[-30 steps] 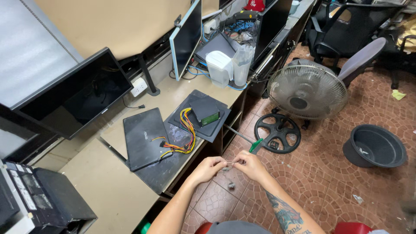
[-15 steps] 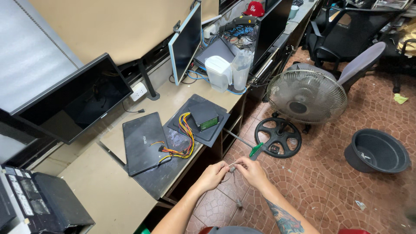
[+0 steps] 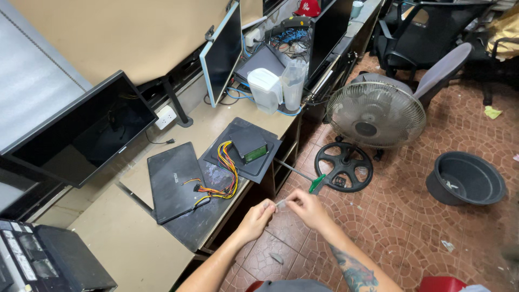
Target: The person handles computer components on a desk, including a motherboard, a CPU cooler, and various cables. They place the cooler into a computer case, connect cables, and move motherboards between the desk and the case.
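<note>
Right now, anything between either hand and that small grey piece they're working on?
Nothing visible. The left hand and right hand both pinch the small grey piece directly, above the tiled floor.

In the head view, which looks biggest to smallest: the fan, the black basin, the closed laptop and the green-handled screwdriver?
1. Fan
2. Laptop and basin: they look alike in extent, and the basin lies farther off, so no ranking.
3. Screwdriver, clearly smallest.

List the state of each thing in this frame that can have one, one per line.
left hand: pinching a small grey part
right hand: pinching the same part
near monitor: screen dark
laptop: closed, flat on desk
fan: upright; spinning cannot be told
screwdriver: overhanging desk edge
basin: upright
</note>
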